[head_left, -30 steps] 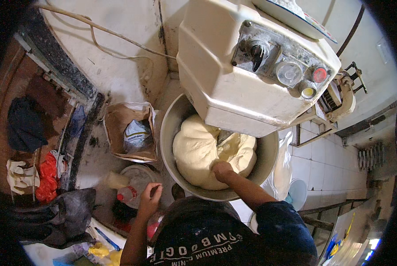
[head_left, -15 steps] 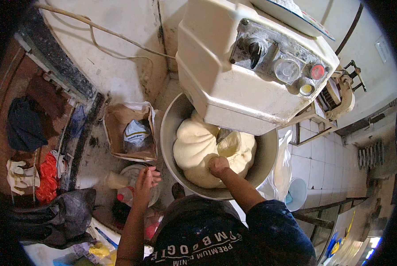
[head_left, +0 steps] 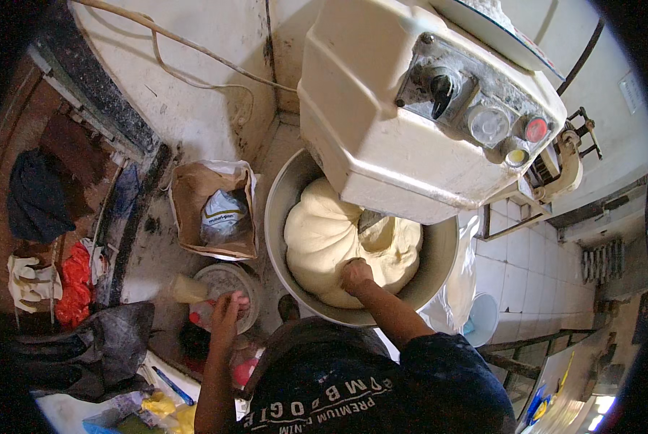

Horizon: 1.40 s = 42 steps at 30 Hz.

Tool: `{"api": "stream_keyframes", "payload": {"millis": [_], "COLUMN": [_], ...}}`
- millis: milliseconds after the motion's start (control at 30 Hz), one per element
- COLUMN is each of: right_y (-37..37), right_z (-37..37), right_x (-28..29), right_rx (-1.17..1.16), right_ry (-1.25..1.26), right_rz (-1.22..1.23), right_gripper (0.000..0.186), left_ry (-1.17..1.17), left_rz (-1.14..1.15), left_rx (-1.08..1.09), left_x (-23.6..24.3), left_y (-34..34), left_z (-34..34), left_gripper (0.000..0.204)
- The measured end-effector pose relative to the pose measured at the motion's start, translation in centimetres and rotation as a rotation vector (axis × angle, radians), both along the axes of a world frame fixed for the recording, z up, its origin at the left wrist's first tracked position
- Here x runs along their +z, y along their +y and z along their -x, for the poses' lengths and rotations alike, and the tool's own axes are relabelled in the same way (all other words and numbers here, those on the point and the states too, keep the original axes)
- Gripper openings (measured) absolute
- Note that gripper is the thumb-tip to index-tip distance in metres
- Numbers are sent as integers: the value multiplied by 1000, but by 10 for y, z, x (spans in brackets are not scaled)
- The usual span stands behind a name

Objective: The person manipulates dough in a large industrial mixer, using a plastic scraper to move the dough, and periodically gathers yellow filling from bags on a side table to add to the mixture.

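A big pale mass of dough (head_left: pixel 316 239) fills much of the round metal mixer bowl (head_left: pixel 272 249), its surface folded into thick lobes. My right hand (head_left: pixel 356 275) is at the near side of the dough, fingers curled in and pressed into it; the fingertips are partly hidden. Behind the hand, a grey metal part of the mixer (head_left: pixel 369 219) shows in the gap between the lobes. My left hand (head_left: pixel 228 309) hangs left of the bowl with loosely parted fingers, holding nothing, above a round dusty tub (head_left: pixel 246 278) on the floor.
The cream mixer head (head_left: pixel 389 123), with knobs and a red button, overhangs the bowl. A paper sack (head_left: pixel 186 217) holding a silver packet stands to the left. At right are a clear plastic bag (head_left: pixel 463 286) and a pale blue bucket (head_left: pixel 485 318). A cable (head_left: pixel 186 47) runs along the wall.
My left hand has dropped lower, and its fingers have come nearer the tub. My right hand stays pressed on the dough. The whole view has shifted slightly.
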State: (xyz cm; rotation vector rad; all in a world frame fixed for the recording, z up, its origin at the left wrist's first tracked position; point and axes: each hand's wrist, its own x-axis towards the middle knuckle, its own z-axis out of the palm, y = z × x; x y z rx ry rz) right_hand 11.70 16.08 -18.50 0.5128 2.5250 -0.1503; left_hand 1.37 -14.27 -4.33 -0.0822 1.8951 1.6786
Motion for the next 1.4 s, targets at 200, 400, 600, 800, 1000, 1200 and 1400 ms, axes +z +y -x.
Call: {"api": "stream_keyframes", "payload": {"millis": [200, 400, 600, 800, 1000, 1200, 1400], "right_y": [33, 43, 8, -8, 11, 13, -39], "right_z": [-38, -25, 41, 55, 10, -3, 41], "right_x": [21, 81, 50, 19, 39, 68, 32], "right_rx": [28, -22, -100, -80, 41, -101, 66], "right_ry": [-5, 138, 325, 198, 3, 343, -87], "right_rz": [67, 320, -54, 33, 180, 232, 141], "right_gripper": [21, 36, 53, 32, 22, 37, 39], "left_ry": [103, 245, 69, 81, 272, 338, 252], "left_rz": [40, 109, 75, 122, 151, 94, 90], "left_rx": [-120, -176, -115, -103, -231, -301, -286], "left_x": [-2, 13, 15, 21, 13, 17, 11], "left_y": [4, 7, 5, -4, 0, 21, 21], "left_z": [2, -2, -4, -9, -8, -1, 3], "left_gripper": [28, 27, 28, 29, 28, 26, 25]}}
